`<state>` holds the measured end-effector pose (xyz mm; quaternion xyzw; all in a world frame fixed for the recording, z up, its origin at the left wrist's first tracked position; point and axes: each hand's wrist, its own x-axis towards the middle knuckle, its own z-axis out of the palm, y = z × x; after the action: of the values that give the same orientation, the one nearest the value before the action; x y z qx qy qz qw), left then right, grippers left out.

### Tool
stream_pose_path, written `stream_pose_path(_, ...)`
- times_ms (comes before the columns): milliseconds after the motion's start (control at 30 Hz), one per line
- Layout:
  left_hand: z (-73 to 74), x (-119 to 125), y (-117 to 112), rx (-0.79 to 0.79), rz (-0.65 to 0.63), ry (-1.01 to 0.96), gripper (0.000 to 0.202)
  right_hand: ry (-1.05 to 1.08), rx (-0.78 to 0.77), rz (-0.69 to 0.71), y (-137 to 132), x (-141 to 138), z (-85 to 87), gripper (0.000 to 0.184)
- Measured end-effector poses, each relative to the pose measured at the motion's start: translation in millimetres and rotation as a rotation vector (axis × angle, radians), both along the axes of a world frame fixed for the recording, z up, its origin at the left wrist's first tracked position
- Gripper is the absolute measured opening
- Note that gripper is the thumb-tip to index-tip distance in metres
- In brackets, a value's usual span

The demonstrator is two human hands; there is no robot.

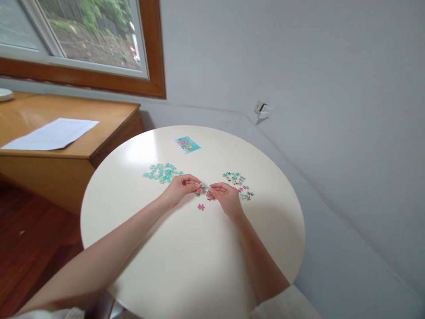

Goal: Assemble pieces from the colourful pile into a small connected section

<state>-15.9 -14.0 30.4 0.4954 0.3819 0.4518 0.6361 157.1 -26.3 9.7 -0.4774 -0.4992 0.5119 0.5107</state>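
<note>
Both of my hands meet over the middle of the round white table [199, 257]. My left hand [182, 188] pinches a small jigsaw puzzle piece [202, 188] between thumb and fingertips. Close beside it, my right hand [226, 195] is closed on another puzzle piece [209, 190], partly hidden by the fingers. A few more pieces lie under the fingertips, and a single pink puzzle piece [201, 207] rests on the table just below. Left of my left hand spreads a pile of turquoise pieces [162, 173]. Beyond my right hand are mixed-colour pieces [235, 178] and pink ones [245, 193].
A small colourful picture card [187, 144] lies near the table's far edge. To the left stands a wooden desk [66, 104] with white paper [55, 134] on it, under a window [93, 35]. A wall socket with a plug [264, 110] is on the wall behind.
</note>
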Motion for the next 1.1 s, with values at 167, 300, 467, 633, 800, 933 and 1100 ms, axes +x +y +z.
stream_pose_path(167,2.7,-3.1,-1.0,-0.048,-0.006,-0.005,0.032,-0.034,0.014,0.031,-6.8,-5.8,4.3,0.041)
stream_pose_path(300,0.5,-1.2,-2.1,-0.067,-0.038,0.013,0.027,-0.048,0.024,0.039,-8.3,-6.6,5.8,0.04)
stream_pose_path(467,1.0,1.1,-4.4,-0.07,-0.052,0.021,0.024,-0.04,0.012,0.048,-8.5,-6.8,6.7,0.04)
stream_pose_path(633,4.0,2.7,-5.8,-0.073,-0.042,0.034,0.024,-0.014,0.003,0.052,-9.4,-8.5,8.3,0.042)
stream_pose_path(800,4.2,3.1,-6.5,-0.088,-0.028,0.061,0.021,-0.004,-0.01,0.054,-10.0,-9.1,9.1,0.043)
stream_pose_path(933,4.9,3.1,-6.6,-0.094,-0.035,0.083,0.019,-0.001,-0.017,0.053,-10.0,-9.3,8.3,0.042)
stream_pose_path(1100,8.9,2.7,-7.5,-0.102,-0.063,0.107,0.015,-0.002,-0.02,0.05,-9.7,-9.4,7.7,0.042)
